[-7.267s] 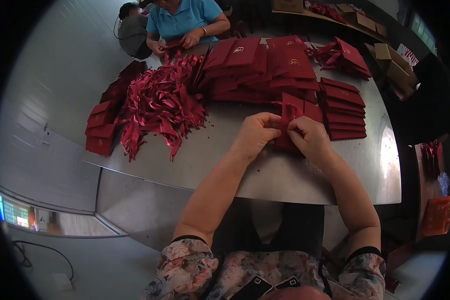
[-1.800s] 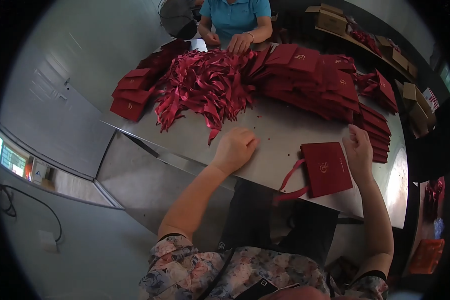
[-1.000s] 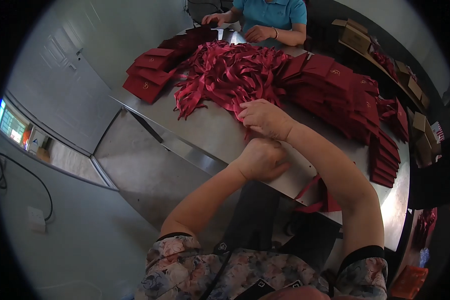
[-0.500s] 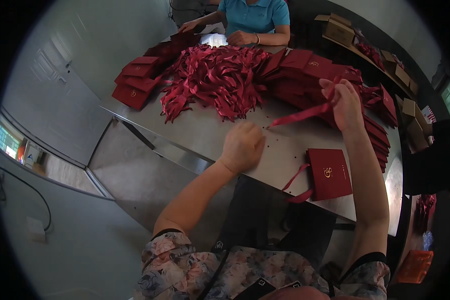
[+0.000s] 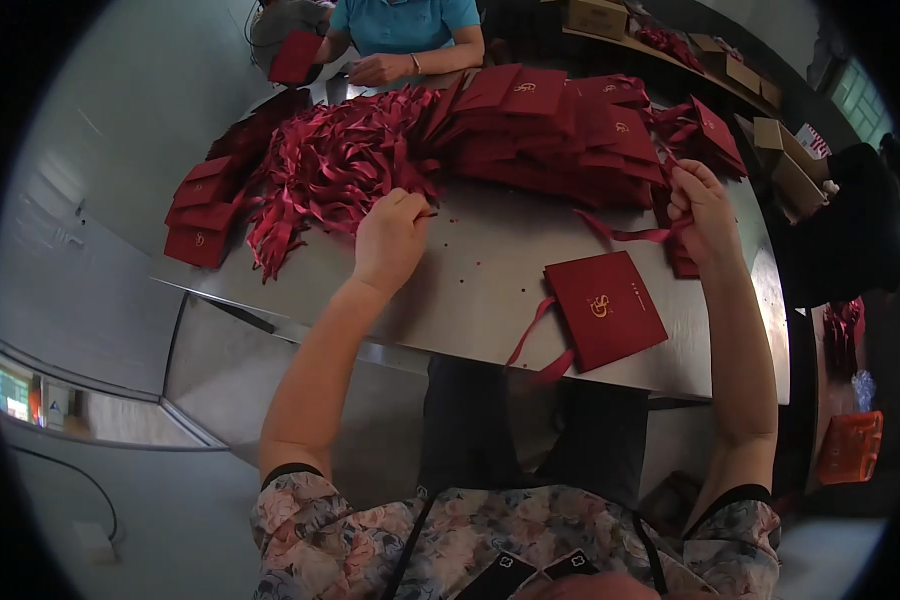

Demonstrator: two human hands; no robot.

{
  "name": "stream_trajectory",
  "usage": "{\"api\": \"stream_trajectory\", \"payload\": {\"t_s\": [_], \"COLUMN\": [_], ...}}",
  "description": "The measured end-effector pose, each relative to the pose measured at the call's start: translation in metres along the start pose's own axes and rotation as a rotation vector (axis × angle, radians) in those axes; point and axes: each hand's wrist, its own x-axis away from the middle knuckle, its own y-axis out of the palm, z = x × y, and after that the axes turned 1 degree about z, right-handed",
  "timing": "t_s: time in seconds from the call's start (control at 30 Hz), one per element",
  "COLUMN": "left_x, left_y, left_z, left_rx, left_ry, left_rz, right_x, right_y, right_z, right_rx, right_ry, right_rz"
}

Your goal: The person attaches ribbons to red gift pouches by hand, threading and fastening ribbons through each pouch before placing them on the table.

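My right hand (image 5: 703, 210) is closed on a loose dark red ribbon (image 5: 630, 234) that trails left over the table. My left hand (image 5: 392, 238) is closed beside the ribbon pile (image 5: 340, 160); a small dark tip shows at its fingers, too small to name. Between my arms a red bag (image 5: 607, 310) with a gold logo lies flat near the table's front edge, its own ribbon handle (image 5: 532, 330) hanging out on the left. Neither hand touches this bag.
Red bags (image 5: 540, 125) are heaped at the table's back, with more bags (image 5: 202, 215) at the left. Across the metal table (image 5: 450, 310), a co-worker in a blue shirt (image 5: 407, 25) holds a red bag (image 5: 295, 57). Open cartons (image 5: 785, 160) stand at the right.
The view has shifted. My right hand, which reached to the ribbon pile a second ago, is back at the right with a ribbon. The co-worker has lifted a bag at the far left.
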Motion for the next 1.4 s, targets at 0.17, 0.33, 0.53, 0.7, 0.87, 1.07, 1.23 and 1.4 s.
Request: {"api": "stream_trajectory", "payload": {"t_s": [0.17,0.33,0.53,0.7,0.87,1.07,1.23,1.4], "left_x": [-0.066,-0.105,-0.060,-0.007,-0.007,-0.008,-0.022,-0.033], "left_y": [0.032,0.065,0.022,0.017,0.024,0.029,0.030,0.034], "left_z": [0.073,0.135,0.133,0.135,0.135,0.140,0.149,0.155], "left_rx": [0.603,1.004,0.562,0.601,1.153,1.238,1.240,1.382], "left_ry": [-0.017,-0.078,-0.107,-0.409,-1.060,-1.229,-1.259,-1.177], "left_rz": [0.004,-0.138,-0.738,-0.717,-0.776,-0.652,-0.530,-0.544], "right_x": [0.014,0.033,0.079,0.092,0.093,0.080,0.072,0.068], "right_y": [-0.031,-0.050,-0.094,-0.065,0.004,0.019,0.018,0.021], "right_z": [-0.033,-0.078,-0.103,-0.079,-0.023,0.052,0.069,0.070], "right_rx": [-0.013,0.049,0.275,0.509,0.561,0.496,0.361,0.304], "right_ry": [-0.130,-0.201,-0.213,-0.167,0.168,0.320,0.336,0.293], "right_rz": [-0.045,-0.083,-0.052,0.021,-0.286,-0.290,-0.224,-0.116]}}
